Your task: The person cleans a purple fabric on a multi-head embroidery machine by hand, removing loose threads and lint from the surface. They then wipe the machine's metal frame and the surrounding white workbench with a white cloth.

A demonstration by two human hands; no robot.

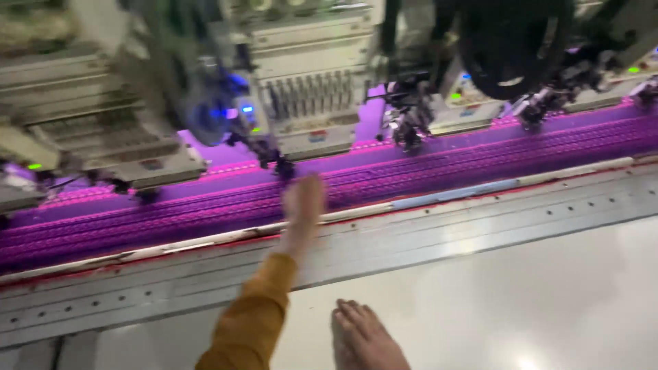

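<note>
**Left grip extended to the purple fabric; right grip flat on the tabletop**

Right grip (363, 336): nearest, palm down on the white tabletop (548, 301), fingers together, holding nothing. Left grip (303, 200): mustard sleeve (250, 322), stretched forward across the grey drilled rail (439, 229); motion-blurred, so opening cannot be told, nothing visibly held. Purple fabric (171, 212): directly beyond and under the left fingertips, long axis left to right, rising slightly to the right. Left the nearer. Surface: rows of pink stitching on violet. Farthest: embroidery heads (312, 103), needles just above the cloth.
</note>
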